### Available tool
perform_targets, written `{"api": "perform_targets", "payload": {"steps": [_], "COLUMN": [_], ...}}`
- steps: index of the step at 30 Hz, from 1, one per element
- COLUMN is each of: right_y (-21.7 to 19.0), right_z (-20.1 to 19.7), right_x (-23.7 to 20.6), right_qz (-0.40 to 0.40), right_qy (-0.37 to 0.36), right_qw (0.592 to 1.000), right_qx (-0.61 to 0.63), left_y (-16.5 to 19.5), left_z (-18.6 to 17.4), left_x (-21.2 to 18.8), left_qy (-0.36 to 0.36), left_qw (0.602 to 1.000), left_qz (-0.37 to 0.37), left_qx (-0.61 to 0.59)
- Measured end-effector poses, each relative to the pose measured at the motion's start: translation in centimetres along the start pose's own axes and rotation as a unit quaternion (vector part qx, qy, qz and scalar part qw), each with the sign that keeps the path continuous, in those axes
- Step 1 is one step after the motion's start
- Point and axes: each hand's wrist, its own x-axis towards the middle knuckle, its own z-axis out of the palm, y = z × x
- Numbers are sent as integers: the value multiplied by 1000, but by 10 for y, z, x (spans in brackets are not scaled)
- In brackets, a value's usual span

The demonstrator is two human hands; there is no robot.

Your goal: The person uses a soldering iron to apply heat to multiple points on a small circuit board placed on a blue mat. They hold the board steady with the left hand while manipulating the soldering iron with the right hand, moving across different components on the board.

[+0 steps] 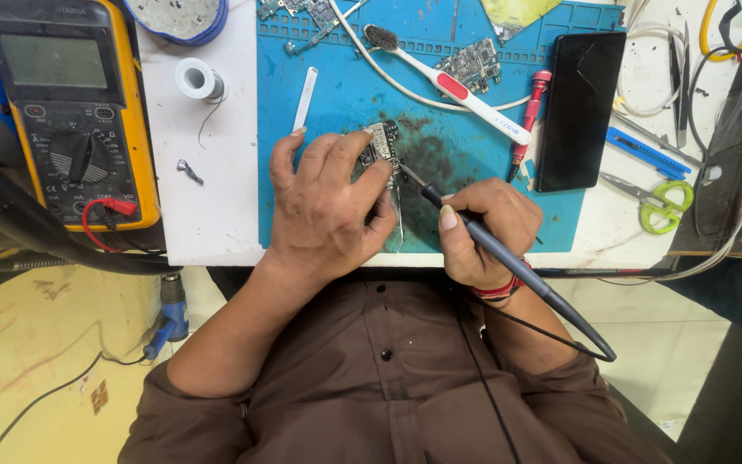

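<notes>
Left hand [324, 210] down flat over the blue work mat [337, 94], fingers curled and pinching a small circuit board [380, 146] against the mat, thumb and forefinger closed on its lower edge. Right hand [483, 232] wrapped shut around a black soldering iron [491, 249], gripped like a pen, tip angled up and left to meet the board just beside the left thumb. Cord trailing off the iron's back end, down past the red thread bracelet [500, 290] on the wrist and over the brown shirt [388, 378]. Board sitting near the middle of the mat, right on a dark scorched patch [431, 163]. Beyond the hands: a white toothbrush [448, 82] with a red grip lying slantwise across the mat, another bare circuit board [471, 64] just beside it, a red-handled screwdriver [530, 116] touching the edge of a black phone [579, 107] lying face up. Off to the left, a yellow multimeter [66, 112] with a red probe plugged in, and a spool of solder wire [197, 79] on the white tabletop [208, 206]. Far right, green-handled scissors [663, 202] and a blue craft knife [646, 153], well apart from the action
</notes>
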Motion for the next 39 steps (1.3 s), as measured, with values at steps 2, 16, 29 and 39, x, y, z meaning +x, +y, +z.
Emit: {"api": "perform_targets", "payload": {"steps": [2, 16, 29, 39], "right_y": [0, 0, 0, 3], "right_z": [0, -1, -1, -2], "right_x": [0, 0, 0, -3], "right_qz": [3, 1, 0, 5], "right_qy": [-5, -1, 0, 4], "right_qw": [1000, 1000, 1000, 1000], "right_qx": [-6, 0, 2, 3], "left_y": [0, 0, 0, 0], "left_z": [0, 1, 2, 1], "left_x": [0, 0, 0, -1], "left_qy": [-1, -3, 3, -2], "left_qw": [1000, 1000, 1000, 1000], "left_qz": [2, 2, 3, 3], "left_qx": [2, 1, 0, 0]}}
